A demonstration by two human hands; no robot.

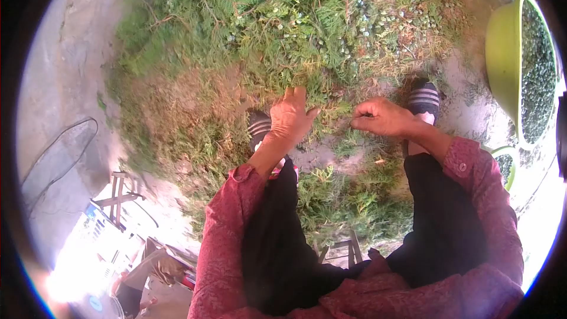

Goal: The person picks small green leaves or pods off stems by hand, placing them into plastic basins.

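My left hand (289, 117) is over the green sprigs between my feet, thumb held apart from the other fingers, with nothing seen in it. To its right, my right hand (383, 117) has its fingers curled in a pinch; what they hold, if anything, is too small to make out. The hands do not touch each other. Cut evergreen branches (283, 29) with small pale cones lie in a thick heap beyond both hands. Looser green and brown sprigs (195, 124) spread around my striped shoes.
A large green basin (502, 59) full of small green pieces stands at the right, with a smaller green-rimmed container (512, 168) below it. A small wooden stand (116, 201), a wire loop (59, 153) and boxes and bags are at the left.
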